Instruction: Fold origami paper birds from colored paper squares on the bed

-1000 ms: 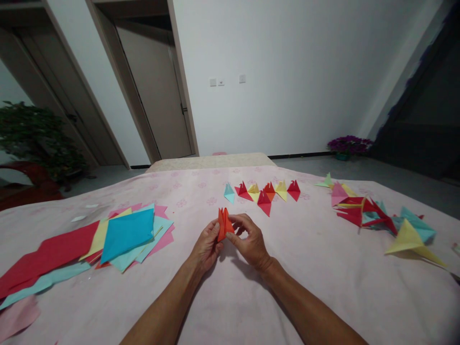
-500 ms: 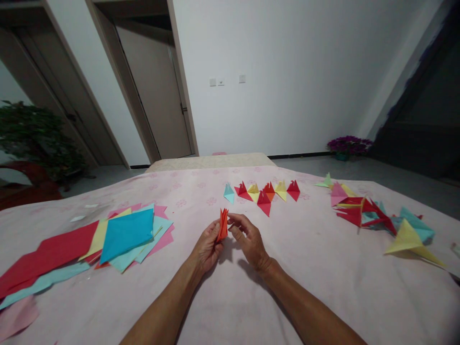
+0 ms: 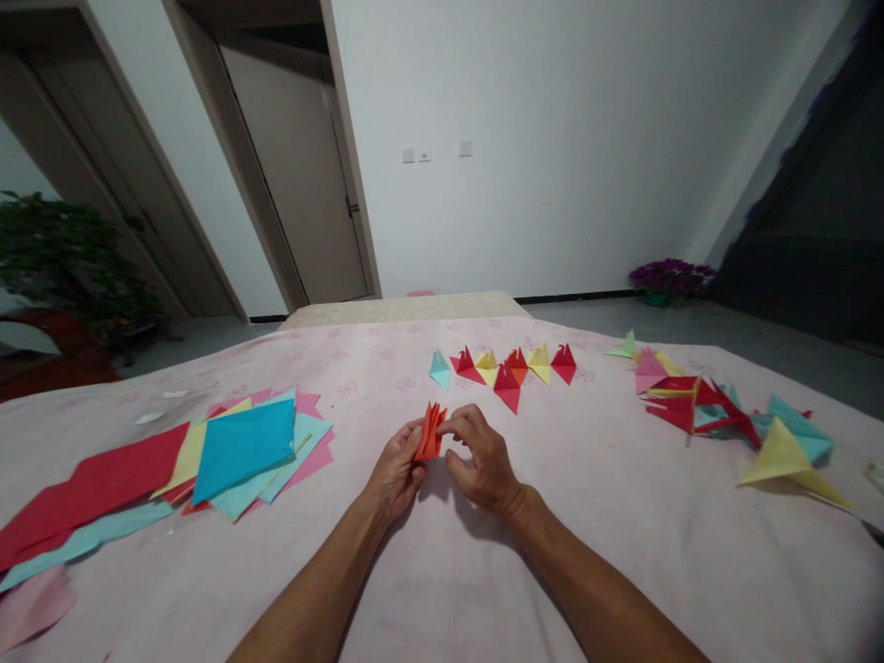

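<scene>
An orange folded paper [image 3: 429,435] stands upright in the middle of the view, its pointed flaps fanned apart at the top. My left hand [image 3: 399,468] pinches it from the left, thumb in front. Close against its right side is my right hand [image 3: 483,460], its index fingertip touching a flap and its thumb apart below. Beyond the hands stand several small folded paper birds, among them a light blue one [image 3: 440,368], a yellow one [image 3: 540,363] and a red one [image 3: 507,387].
Loose coloured sheets, with a blue one [image 3: 245,449] on top and red ones [image 3: 103,483] beside it, lie at the left. Larger folded papers, including a yellow one [image 3: 784,460], are heaped at the right. A pink patterned cloth [image 3: 442,589] covers the table.
The orange paper's flaps have spread wider to the right. My right hand has turned slightly, its index finger now against the paper and its thumb lower.
</scene>
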Motion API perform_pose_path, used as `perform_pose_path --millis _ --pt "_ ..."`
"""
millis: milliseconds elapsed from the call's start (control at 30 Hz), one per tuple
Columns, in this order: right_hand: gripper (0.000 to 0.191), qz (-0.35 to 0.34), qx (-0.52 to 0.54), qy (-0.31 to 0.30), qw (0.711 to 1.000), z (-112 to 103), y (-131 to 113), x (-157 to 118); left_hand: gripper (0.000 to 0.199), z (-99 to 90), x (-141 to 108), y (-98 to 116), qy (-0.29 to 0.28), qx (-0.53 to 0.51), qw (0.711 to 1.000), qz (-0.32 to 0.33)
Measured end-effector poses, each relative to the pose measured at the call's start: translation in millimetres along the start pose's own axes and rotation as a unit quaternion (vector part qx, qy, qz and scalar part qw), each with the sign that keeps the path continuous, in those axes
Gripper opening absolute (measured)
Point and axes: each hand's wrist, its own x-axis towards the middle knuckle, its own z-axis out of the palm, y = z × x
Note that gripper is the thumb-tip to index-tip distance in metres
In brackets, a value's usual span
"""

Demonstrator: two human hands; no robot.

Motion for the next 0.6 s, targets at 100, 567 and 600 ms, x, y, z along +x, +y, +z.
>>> perform_pose_path --millis 100,567,600 --pt "0.031 -0.028 -0.030 -0.019 0.999 -3.5 2.8 1.8 0.043 -1.5 1.3 0.0 -0.006 -0.012 1.000 0.006" --pt "0.013 0.052 0.043 -0.001 0.998 8.5 10.4 -0.1 0.044 2.7 1.0 -0.1 0.025 -0.018 0.999 0.028" --pt "0.014 0.062 0.037 0.005 0.997 9.8 10.4 -0.5 0.043 3.1 0.9 -0.3 0.026 -0.020 0.999 0.028"
